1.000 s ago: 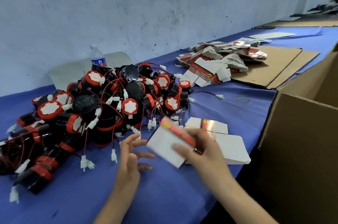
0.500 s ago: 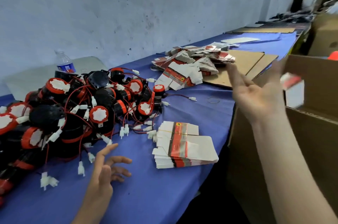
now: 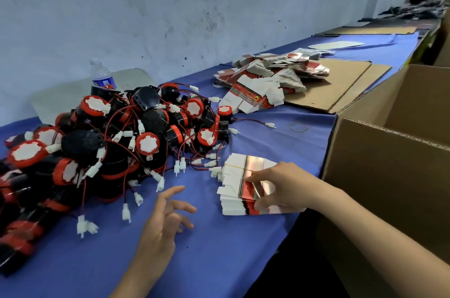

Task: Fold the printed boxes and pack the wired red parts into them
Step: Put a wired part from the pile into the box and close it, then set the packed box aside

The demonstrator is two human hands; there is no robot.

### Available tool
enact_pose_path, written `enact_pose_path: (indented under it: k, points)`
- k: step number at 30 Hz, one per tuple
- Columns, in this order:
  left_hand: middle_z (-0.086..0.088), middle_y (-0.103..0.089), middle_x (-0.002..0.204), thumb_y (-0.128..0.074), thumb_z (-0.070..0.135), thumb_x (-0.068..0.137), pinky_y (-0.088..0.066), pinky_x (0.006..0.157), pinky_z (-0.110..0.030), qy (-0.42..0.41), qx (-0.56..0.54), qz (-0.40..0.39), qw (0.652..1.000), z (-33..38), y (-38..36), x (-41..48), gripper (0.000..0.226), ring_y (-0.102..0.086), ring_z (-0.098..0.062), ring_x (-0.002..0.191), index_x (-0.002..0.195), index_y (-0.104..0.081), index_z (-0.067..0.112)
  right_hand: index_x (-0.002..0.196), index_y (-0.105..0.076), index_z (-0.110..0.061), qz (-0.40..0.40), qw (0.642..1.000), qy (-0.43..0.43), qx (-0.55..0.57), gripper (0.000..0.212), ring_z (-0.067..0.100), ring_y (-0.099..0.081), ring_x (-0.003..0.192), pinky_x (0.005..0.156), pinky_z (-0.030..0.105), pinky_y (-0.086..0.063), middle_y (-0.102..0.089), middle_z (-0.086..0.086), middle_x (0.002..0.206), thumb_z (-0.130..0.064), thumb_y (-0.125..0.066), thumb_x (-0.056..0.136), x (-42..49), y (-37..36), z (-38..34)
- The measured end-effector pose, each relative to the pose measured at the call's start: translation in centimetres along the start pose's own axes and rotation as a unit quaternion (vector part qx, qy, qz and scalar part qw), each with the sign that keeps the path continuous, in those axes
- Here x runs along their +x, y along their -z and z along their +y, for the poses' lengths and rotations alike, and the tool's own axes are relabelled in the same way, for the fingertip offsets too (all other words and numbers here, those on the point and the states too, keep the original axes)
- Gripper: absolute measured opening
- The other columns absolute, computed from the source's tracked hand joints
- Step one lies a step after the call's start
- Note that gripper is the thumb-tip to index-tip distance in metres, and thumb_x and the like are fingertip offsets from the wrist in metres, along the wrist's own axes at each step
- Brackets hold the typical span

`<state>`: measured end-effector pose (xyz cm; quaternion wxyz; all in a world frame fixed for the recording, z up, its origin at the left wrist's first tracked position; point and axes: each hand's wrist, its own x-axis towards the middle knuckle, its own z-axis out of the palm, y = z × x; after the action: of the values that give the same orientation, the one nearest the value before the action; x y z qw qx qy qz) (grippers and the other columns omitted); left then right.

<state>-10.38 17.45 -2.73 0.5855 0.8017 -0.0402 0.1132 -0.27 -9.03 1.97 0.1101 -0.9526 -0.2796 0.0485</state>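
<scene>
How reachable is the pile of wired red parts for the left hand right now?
Probably yes. The left hand hovers open over the blue cloth just short of the pile of wired red parts; only loose white connectors lie between. The right hand grips the flat box stack.

1. A packing workshop: long blue-covered bench [image 3: 219, 254] along a scuffed wall [image 3: 170, 5].
2. Heaped wired red parts [image 3: 117, 137] at left, stack of flat printed boxes [image 3: 237, 190] at centre.
3. Open shipping carton [image 3: 379, 176] at right.

nothing legible: print on the flat boxes [image 3: 234, 204] and the bottle label [image 3: 104, 81] is blurred.
</scene>
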Motion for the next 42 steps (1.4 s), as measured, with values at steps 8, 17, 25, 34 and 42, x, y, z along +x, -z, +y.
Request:
enact_pose_path:
  k: [8, 17, 25, 34, 42]
  points:
    - [0.023, -0.007, 0.157, -0.014, 0.083, 0.08, -0.001, 0.116, -0.024, -0.18, 0.375, -0.197, 0.888, 1.6, -3.0, -0.8, 0.083, 0.007, 0.004, 0.144, 0.15, -0.013, 0.037, 0.122, -0.063, -0.037, 0.007, 0.997, 0.068, 0.047, 0.037, -0.01, -0.045, 0.065, 0.061, 0.009, -0.033, -0.06, -0.028, 0.073, -0.038, -0.066, 0.085, -0.5, 2.0, -0.3]
    - [0.039, 0.026, 0.141, -0.022, 0.073, 0.088, 0.019, 0.111, -0.016, -0.113, 0.456, -0.277, 0.838, 0.8, -3.9, -0.4, 0.068, 0.032, 0.02, 0.127, 0.134, 0.022, 0.047, 0.081, -0.075, -0.01, 0.286, 0.928, 0.24, -0.017, 0.025, 0.014, -0.072, 0.086, 0.077, 0.035, -0.058, -0.075, -0.004, 0.091, 0.004, -0.075, 0.06, -3.2, -1.8, -0.7]
    - [0.041, 0.024, 0.144, -0.02, 0.071, 0.089, 0.018, 0.112, -0.016, -0.131, 0.424, -0.268, 0.855, 0.5, -3.7, -0.6, 0.065, 0.026, 0.019, 0.132, 0.137, 0.019, 0.052, 0.069, -0.068, -0.02, 0.362, 0.766, 0.048, 0.529, 0.044, 0.017, -0.067, 0.085, 0.077, 0.031, -0.056, -0.072, -0.001, 0.077, 0.02, -0.055, 0.08, -4.7, 1.2, -0.7]
    - [0.032, -0.015, 0.152, -0.039, 0.087, 0.071, -0.016, 0.108, -0.005, -0.066, 0.168, -0.124, 0.976, 0.9, -3.8, -0.9, 0.099, -0.009, 0.017, 0.138, 0.148, -0.003, 0.036, 0.106, -0.057, -0.022, 0.287, 0.635, -0.055, 0.715, 0.026, 0.014, -0.065, 0.066, 0.06, 0.027, -0.053, -0.071, 0.004, 0.077, 0.0, -0.051, 0.092, -2.4, -0.6, -4.9]
    - [0.032, -0.063, 0.108, -0.079, 0.037, 0.075, -0.047, 0.071, -0.004, -0.035, -0.047, 0.109, 0.992, 0.7, -2.6, -0.9, 0.056, -0.062, 0.008, 0.099, 0.119, -0.045, 0.04, 0.122, -0.051, -0.039, 0.225, 0.766, -0.034, 0.601, 0.049, -0.004, -0.065, 0.086, 0.067, 0.013, -0.052, -0.064, -0.016, 0.103, -0.007, -0.066, 0.087, 0.0, -4.9, -9.4]
